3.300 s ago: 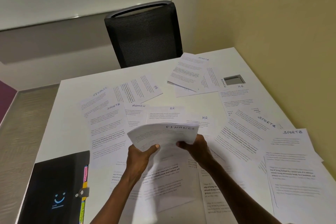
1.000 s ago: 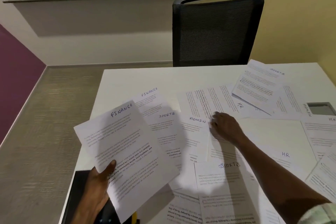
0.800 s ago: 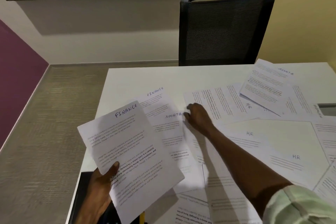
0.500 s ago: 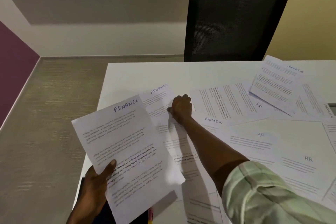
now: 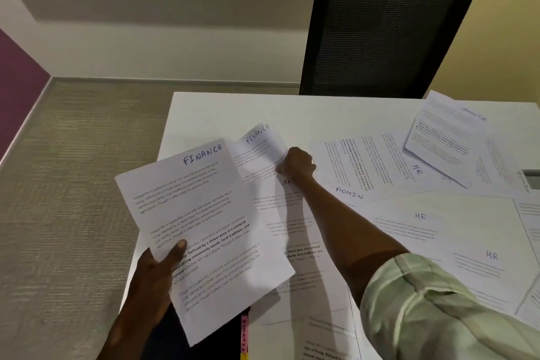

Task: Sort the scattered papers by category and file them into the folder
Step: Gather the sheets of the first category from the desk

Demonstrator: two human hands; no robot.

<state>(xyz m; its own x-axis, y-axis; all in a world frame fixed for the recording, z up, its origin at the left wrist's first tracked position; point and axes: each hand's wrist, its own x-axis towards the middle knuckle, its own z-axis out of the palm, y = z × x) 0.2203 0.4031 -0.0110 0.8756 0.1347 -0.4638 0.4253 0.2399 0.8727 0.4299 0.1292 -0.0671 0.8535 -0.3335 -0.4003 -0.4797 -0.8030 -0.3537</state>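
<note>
the left hand (image 5: 152,275) is clamped on a finance sheet (image 5: 201,231), thumb pressed on its face near the lower left edge and fingers hidden behind, holding it tilted up above the table's (image 5: 222,108) near left corner. the right hand (image 5: 296,165) is reached across the table, its fingers closed on the right edge of a second finance sheet (image 5: 258,147), which curls up off the surface at that corner; its lower left part is hidden behind the held sheet. just under the right wrist lies a sheet (image 5: 285,213) whose heading is mostly covered by the hand, only the first letters showing. right of the forearm sits an admin sheet (image 5: 349,193), partly overlapped by a sideways hr sheet (image 5: 368,164). nearer the camera on the right lie two more hr sheets (image 5: 420,228) (image 5: 491,269), overlapping. at the far right a small stack (image 5: 444,137) with a blurred heading rests on other papers. the folder (image 5: 225,339) is dark and lies at the table's near left edge, mostly hidden under the held sheet and the left arm; a pink tab (image 5: 244,333) and a bit of yellow below it show at its right side. a pale green sleeve (image 5: 432,310) covers the right upper arm. a black mesh chair (image 5: 382,32) stands at the far side of the table.
</note>
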